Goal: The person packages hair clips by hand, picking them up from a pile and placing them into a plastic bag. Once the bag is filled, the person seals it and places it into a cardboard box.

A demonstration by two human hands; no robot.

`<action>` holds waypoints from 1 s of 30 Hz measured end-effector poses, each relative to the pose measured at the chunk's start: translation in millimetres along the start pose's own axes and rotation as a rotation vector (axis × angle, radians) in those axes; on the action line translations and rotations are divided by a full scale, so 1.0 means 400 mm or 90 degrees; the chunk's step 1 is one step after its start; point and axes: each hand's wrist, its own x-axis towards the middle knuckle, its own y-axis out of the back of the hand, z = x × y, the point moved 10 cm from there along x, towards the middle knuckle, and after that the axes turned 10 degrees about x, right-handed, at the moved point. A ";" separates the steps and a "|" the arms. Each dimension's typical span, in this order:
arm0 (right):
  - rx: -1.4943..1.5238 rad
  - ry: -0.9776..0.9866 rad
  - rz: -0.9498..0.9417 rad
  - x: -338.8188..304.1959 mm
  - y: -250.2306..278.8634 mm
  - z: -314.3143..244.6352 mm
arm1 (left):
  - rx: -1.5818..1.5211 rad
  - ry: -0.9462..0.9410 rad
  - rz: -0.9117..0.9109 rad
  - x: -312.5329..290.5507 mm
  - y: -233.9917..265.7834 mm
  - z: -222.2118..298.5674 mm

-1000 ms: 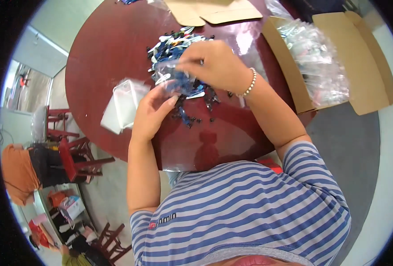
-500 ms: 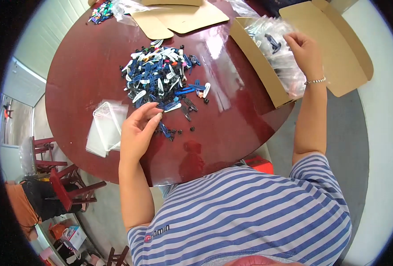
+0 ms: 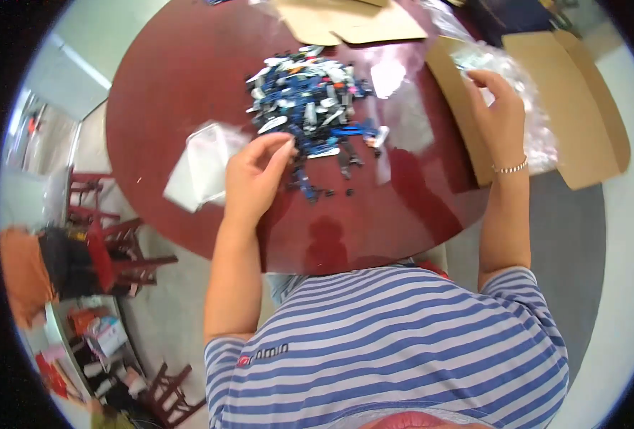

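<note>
A heap of hair clips, mostly navy, black and white, lies on the round dark-red table. My left hand is at the heap's near left edge, thumb and forefinger tips pressed together. What lies between those fingertips, if anything, cannot be made out. Over the left wall of an open cardboard box is my right hand, fingers curved and a little apart, seemingly with nothing in them. Clear plastic bags fill the box, partly behind this hand. The picture is blurred by motion.
Flat clear bags lie left of my left hand. More cardboard is at the table's far side. Loose clips and small black pieces lie near the heap. Red wooden stools and another person are at the left.
The view has shifted, so table and heap appear farther right. My right hand has moved from above the box's bags toward its left wall. My left hand stays by the heap, still pinched.
</note>
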 end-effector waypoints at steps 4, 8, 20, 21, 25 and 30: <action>0.222 0.140 -0.191 -0.057 -0.246 -0.224 | -0.185 -0.044 0.221 0.008 0.117 0.008; 0.334 0.323 -0.385 -0.164 -0.470 -0.444 | -0.312 -0.036 0.436 -0.013 0.240 -0.025; 0.164 0.592 -0.358 -0.188 -0.692 -0.597 | -0.508 0.096 0.415 0.011 0.245 -0.132; 0.182 0.587 -0.363 -0.188 -0.694 -0.598 | -0.509 0.092 0.407 0.014 0.246 -0.133; 0.215 0.513 -0.362 -0.178 -0.697 -0.577 | -0.450 0.070 0.422 0.013 0.258 -0.130; 0.234 0.547 -0.353 -0.194 -0.687 -0.578 | -0.439 0.038 0.440 0.014 0.268 -0.126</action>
